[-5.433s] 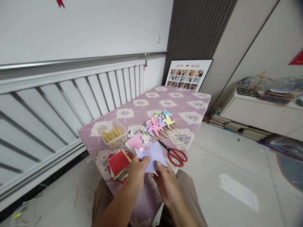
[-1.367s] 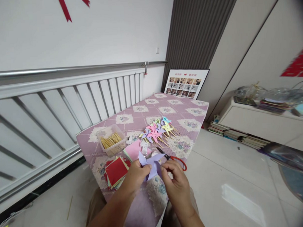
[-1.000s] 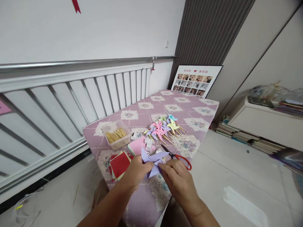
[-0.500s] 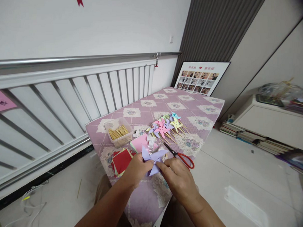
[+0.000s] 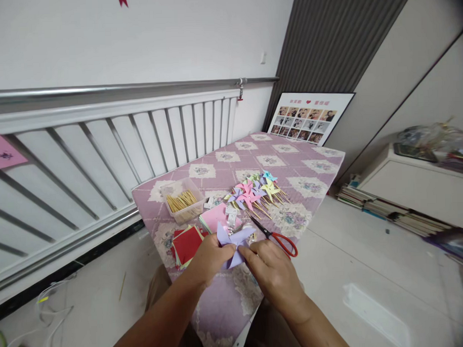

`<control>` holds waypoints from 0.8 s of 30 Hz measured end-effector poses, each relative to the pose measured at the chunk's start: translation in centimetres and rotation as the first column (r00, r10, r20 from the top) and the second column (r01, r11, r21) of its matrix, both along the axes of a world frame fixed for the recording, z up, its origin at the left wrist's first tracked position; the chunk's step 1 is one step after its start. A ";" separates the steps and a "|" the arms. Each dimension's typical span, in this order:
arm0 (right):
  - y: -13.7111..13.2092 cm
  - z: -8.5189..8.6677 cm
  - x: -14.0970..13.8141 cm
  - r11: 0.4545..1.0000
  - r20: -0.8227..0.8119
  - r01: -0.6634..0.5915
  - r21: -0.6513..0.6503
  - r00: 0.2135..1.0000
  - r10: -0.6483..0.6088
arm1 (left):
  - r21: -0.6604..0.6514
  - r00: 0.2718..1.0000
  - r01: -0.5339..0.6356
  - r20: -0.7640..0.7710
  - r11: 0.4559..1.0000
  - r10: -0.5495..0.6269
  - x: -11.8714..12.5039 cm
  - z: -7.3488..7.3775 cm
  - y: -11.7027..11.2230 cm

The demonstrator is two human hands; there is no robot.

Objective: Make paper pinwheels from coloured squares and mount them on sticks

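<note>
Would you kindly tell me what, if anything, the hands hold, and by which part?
A purple paper pinwheel: the left hand grips its left side, and the right hand pinches it near the centre.

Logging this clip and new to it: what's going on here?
A person's two bare hands work on a purple paper pinwheel over a cloth-covered table. The left hand holds one side, and the right hand pinches near the middle, where its blades meet. Beyond them lies a bunch of pinwheels on sticks. Red-handled scissors lie by the right hand; red paper and a box of sticks sit to the left.
</note>
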State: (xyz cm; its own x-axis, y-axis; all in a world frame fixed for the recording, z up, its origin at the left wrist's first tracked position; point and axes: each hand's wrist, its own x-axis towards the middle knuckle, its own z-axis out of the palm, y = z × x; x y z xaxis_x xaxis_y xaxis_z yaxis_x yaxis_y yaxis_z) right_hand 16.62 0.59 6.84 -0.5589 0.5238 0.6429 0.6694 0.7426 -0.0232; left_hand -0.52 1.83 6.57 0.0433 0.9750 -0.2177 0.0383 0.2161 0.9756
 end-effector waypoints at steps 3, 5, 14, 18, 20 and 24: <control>0.0 0.0 -0.1 1.000 0.016 -0.001 0.010 1.000 0.001 | -0.011 1.000 -0.018 0.002 1.000 0.018 0.1 0.0 0.0; 0.0 0.1 -0.1 1.000 0.022 0.006 0.010 1.000 -0.007 | -0.006 1.000 -0.017 0.026 1.000 0.018 0.1 0.0 0.0; 0.4 -0.2 -0.6 0.997 -0.162 0.045 -0.068 0.985 -0.055 | -0.007 0.993 -0.007 0.116 1.000 0.008 0.4 -0.3 0.0; -0.1 -0.1 -1.0 0.971 -0.443 0.071 -0.228 0.881 -0.168 | -0.019 0.992 -0.050 0.118 0.999 0.052 0.5 -0.5 0.0; -0.8 0.1 -1.3 0.949 -0.519 0.094 -0.302 0.819 -0.246 | -0.016 0.992 -0.076 0.099 0.997 0.077 0.6 -0.9 0.1; -1.8 -0.2 -1.8 0.909 -0.504 0.123 -0.398 0.799 -0.329 | 0.020 0.986 -0.108 0.128 0.994 0.104 1.0 -1.4 0.1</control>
